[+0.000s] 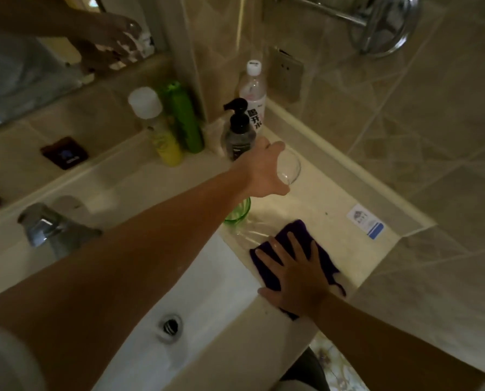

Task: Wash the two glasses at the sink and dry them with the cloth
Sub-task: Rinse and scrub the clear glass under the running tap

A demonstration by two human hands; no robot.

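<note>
While two hands (264,170) work, one clear glass (289,167), one cloth (295,235).

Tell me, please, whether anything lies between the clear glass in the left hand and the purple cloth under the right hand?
Nothing blocks it. The left hand holds the clear glass above bare counter; the purple cloth lies nearer, under the flat right hand. The green glass stands left of that path.

Clear glass (289,167), fuzzy purple cloth (295,230)
</note>
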